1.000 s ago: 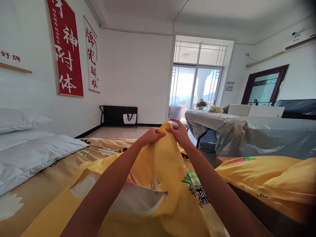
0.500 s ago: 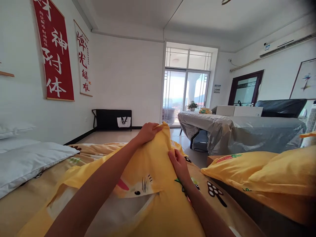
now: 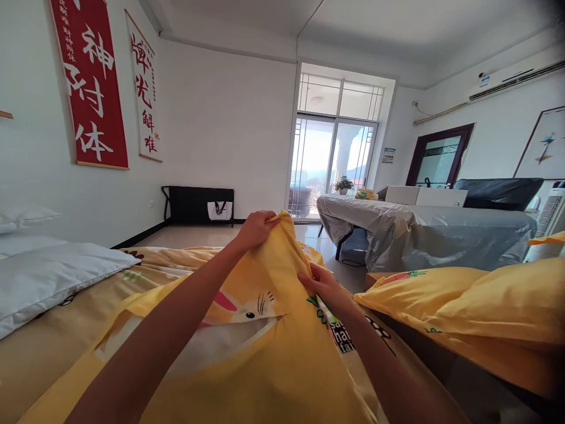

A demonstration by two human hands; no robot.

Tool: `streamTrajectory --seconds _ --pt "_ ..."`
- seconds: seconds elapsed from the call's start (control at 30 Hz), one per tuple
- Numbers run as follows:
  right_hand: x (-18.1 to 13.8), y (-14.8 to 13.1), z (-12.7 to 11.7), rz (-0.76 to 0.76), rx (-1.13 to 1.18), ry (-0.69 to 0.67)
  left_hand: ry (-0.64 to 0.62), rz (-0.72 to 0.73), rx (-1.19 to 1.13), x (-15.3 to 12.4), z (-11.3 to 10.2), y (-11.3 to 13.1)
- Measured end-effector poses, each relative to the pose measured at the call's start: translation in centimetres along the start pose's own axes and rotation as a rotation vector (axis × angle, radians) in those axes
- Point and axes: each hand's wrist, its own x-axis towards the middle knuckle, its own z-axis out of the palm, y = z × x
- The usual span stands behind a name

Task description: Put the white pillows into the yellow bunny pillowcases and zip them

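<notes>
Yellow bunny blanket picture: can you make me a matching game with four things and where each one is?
Things:
1. left hand
2. right hand
3. white pillow
4. red banner

Places:
a. hanging on the wall
b. gripping the raised top corner of the yellow cover
c. lying on the bed, off to the left
d. pinching the yellow cover's edge lower down

Right pairs: 1-b, 2-d, 3-c, 4-a.
</notes>
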Motion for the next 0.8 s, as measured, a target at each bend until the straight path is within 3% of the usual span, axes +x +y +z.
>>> streamTrajectory --seconds 0.07,0.13,0.2,0.27,0.37,0.47,0.67,0.8 --pt "-0.3 0.3 0.4 -0.033 -0.196 0.052 0.03 0.042 0.253 -0.4 0.3 -0.2" --pt "-0.5 0.9 0.4 -0.08 -0.445 0.224 0.001 0.052 0.416 -0.9 0.5 -0.5" --pt "-0.4 1.5 -0.3 -0.114 -0.668 0.382 -0.019 0.037 0.436 -1.2 0.5 -0.9" --pt "-0.1 1.6 -1.3 -0.112 -0.816 0.392 -0.03 0.03 0.355 -1.4 0.6 -1.2" --pt "0.9 0.7 -2.2 -0.117 -0.715 0.284 -0.032 0.044 0.199 -1.3 1.2 -1.1" --pt "2.4 -0.6 -1.3 -0.15 -0.47 0.333 -0.023 0.039 0.165 -1.3 2.1 -0.3" --pt "3.5 0.0 0.4 -0.335 -0.668 0.522 -0.115 0.119 0.235 -2.0 2.0 -0.4" --pt "3.7 0.1 -0.2 -0.3 -0.541 0.369 -0.103 0.066 0.054 -2.1 2.0 -1.2"
